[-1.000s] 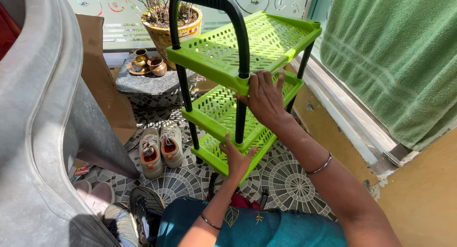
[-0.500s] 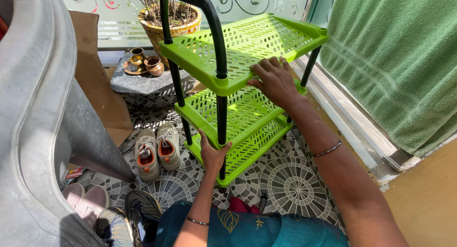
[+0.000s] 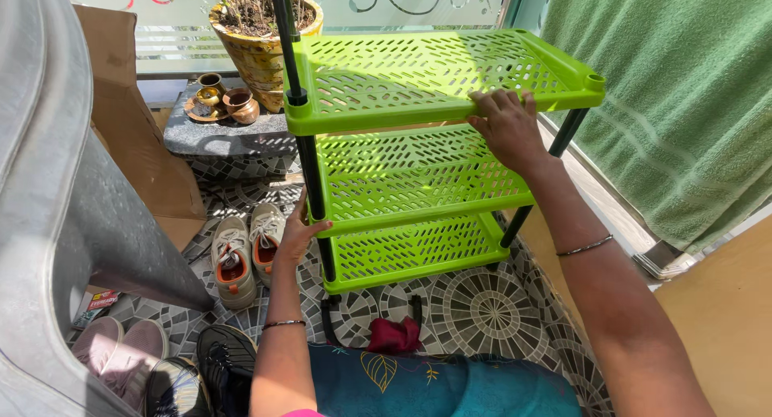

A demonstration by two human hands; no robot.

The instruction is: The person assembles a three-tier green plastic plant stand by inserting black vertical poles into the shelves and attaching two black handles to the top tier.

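Green rack (image 3: 418,168) now squarer, right hand (image 3: 507,127) higher.

Your right hand (image 3: 508,127) reached out ahead of you, arm nearly straight, palm down and fingers (image 3: 492,103) curled forward over an edge — a thin bangle sat partway up that forearm. Your left hand (image 3: 299,234) was lower and nearer your body, forearm rising upright from the bottom of view, fingers spread and closed around a post, a thin bracelet at the wrist.
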